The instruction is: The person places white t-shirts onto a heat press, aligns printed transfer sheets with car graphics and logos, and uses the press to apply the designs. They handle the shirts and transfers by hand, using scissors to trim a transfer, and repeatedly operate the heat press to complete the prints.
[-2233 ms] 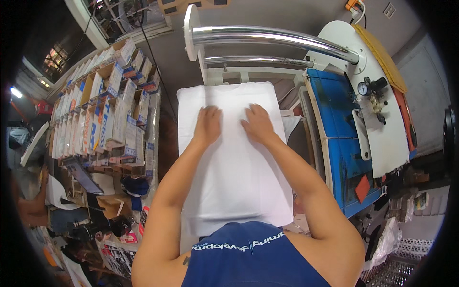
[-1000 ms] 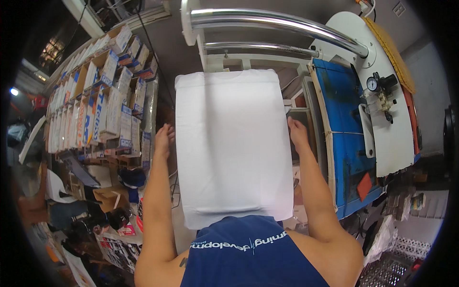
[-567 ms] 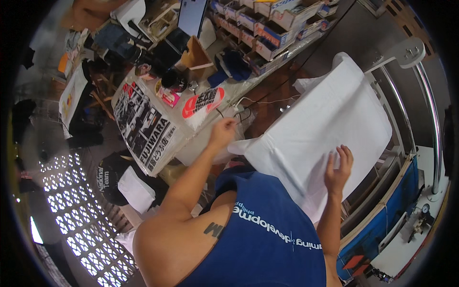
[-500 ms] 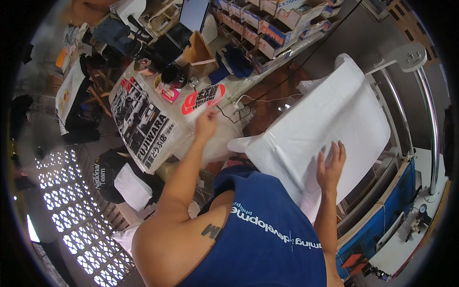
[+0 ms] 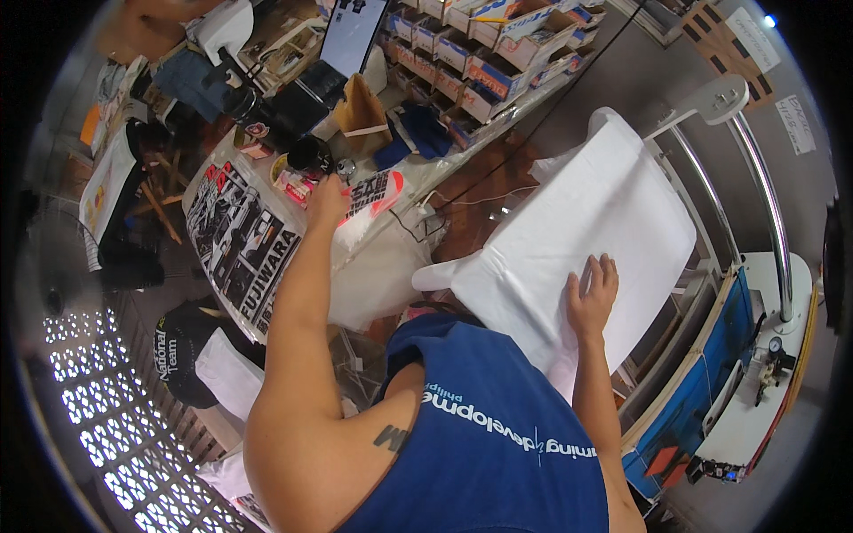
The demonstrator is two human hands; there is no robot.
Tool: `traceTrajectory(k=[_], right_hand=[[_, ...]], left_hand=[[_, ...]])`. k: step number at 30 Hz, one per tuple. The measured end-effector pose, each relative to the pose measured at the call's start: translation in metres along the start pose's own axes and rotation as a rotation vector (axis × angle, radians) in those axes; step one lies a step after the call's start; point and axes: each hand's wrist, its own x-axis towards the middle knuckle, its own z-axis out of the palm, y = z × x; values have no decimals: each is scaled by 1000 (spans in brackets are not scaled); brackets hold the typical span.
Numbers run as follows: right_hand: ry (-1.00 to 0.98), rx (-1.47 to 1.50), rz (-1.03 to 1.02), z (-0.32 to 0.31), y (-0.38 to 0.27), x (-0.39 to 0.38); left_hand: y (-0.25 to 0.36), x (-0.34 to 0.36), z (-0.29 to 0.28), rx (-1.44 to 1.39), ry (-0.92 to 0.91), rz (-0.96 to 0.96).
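My left hand point(image 5: 330, 197) reaches over the worktable at the left, beside a red-and-black oval print point(image 5: 374, 188), just below a small pink package point(image 5: 296, 186) and a dark cup point(image 5: 308, 155); its bent fingertips are too small to show what, if anything, they hold. My right hand point(image 5: 593, 293) rests with fingers apart on white fabric point(image 5: 640, 218) draped over the press platen. A large black-and-white printed sheet point(image 5: 233, 244) with red marks lies left of my left arm.
Cardboard compartments point(image 5: 471, 62), a screen point(image 5: 351, 35), a cardboard container point(image 5: 364, 111) and dark blue cloth point(image 5: 413, 133) crowd the table. The press's chrome bars point(image 5: 769, 204), blue padded board point(image 5: 715, 373) and gauge assembly point(image 5: 771, 364) stand right. Another person's bare arm point(image 5: 133, 31) shows top left.
I have turned leftward from facing the platen. My left hand has moved from beside it out over the table to the small items; my right hand has come onto the white fabric.
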Motion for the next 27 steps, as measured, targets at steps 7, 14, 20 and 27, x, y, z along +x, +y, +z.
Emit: traceTrajectory(k=[7, 14, 20, 27], right_hand=[[148, 206, 27, -10, 1, -6], [-222, 1083, 443, -47, -39, -30], [-103, 1045, 404, -117, -34, -43], [52, 1173, 352, -210, 1, -48]], left_hand=[[27, -29, -31, -529, -206, 35], [225, -146, -61, -833, -700, 619], [312, -192, -78, -671, -966, 698], [353, -244, -23, -1451, -1595, 588]])
